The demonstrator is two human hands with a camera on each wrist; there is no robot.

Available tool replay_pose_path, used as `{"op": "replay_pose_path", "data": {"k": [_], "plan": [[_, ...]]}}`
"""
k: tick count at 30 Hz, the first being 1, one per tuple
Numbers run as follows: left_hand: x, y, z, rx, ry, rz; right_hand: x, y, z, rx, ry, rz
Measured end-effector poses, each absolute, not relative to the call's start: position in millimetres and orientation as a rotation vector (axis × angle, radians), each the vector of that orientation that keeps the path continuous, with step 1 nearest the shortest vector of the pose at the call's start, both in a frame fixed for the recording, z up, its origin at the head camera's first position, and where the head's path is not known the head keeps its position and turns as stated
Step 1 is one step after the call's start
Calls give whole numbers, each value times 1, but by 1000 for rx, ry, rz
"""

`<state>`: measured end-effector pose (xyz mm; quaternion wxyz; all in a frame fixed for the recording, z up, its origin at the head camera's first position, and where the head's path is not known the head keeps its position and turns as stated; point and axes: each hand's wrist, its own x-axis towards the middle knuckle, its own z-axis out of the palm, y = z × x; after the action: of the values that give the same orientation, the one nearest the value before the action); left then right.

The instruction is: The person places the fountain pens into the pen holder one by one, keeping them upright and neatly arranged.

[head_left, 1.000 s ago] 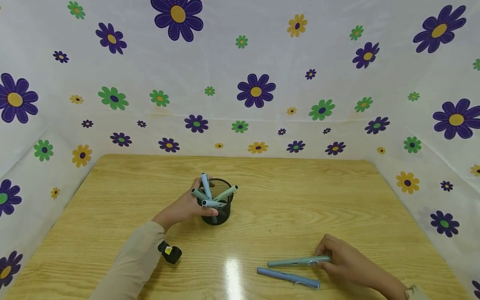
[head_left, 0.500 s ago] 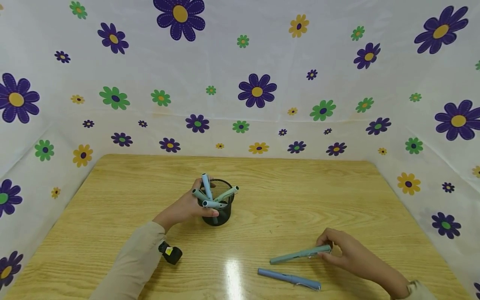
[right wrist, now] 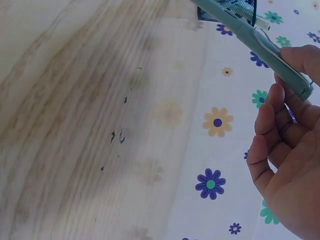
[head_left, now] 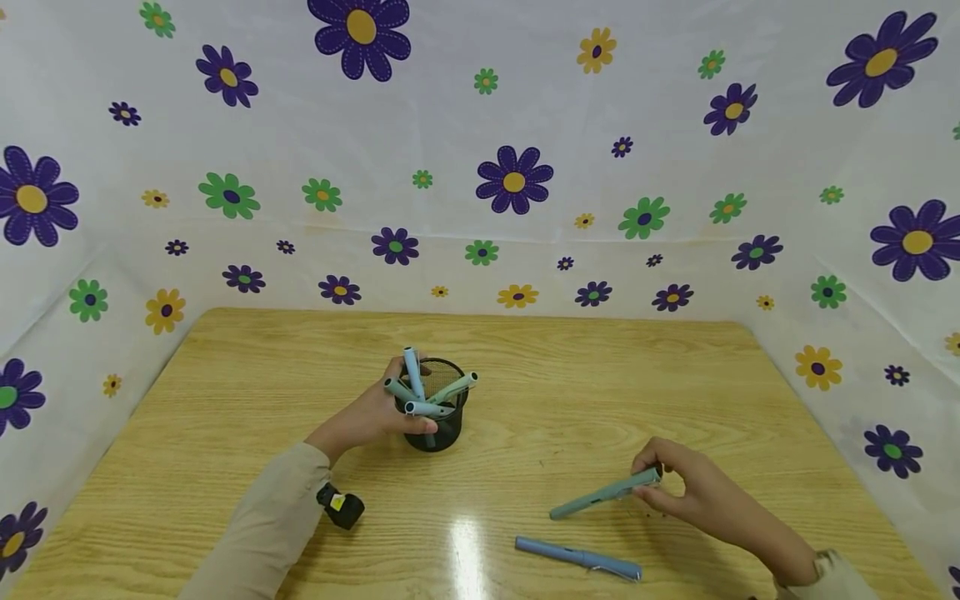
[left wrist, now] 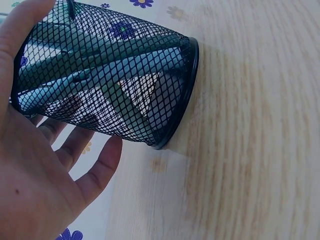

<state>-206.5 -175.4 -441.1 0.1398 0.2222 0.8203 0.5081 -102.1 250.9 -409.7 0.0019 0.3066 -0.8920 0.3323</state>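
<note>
My left hand [head_left: 375, 412] grips a black mesh pen holder [left wrist: 107, 75] from its left side, thumb in front and fingers behind. Several light blue and green pens [head_left: 414, 373] lean out over the holder's rim. At the right of the head view, my right hand [head_left: 693, 492] pinches a green pen [head_left: 603, 493] by its capped, clip end between thumb and fingers. The pen slants, its far end pointing left and lower. In the right wrist view the green pen [right wrist: 255, 42] shows its metal clip. A blue pen [head_left: 577, 557] lies on the table in front of it.
The wooden table [head_left: 570, 383] is bounded by a white cloth [head_left: 450, 125] with printed flowers at the back and sides. A black strap-like device [head_left: 341, 507] sits at the left wrist. Small dark marks [right wrist: 117, 136] show on the tabletop.
My right hand has raised the green pen from beside the blue pen, tilting its capped end up and shifting it slightly away from me. The left hand and holder have stayed put.
</note>
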Motion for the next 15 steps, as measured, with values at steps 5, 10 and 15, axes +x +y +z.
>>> {"op": "replay_pose_path", "data": {"k": [5, 10, 15], "plan": [[-207, -175, -443, 656, 2368, 1470, -104, 246, -407, 943, -2800, 1052], [-207, -176, -444, 652, 2373, 1471, -106, 239, -402, 926, -2777, 1036], [-207, -175, -443, 646, 2370, 1477, -109, 234, -396, 935, -2736, 1049]]}}
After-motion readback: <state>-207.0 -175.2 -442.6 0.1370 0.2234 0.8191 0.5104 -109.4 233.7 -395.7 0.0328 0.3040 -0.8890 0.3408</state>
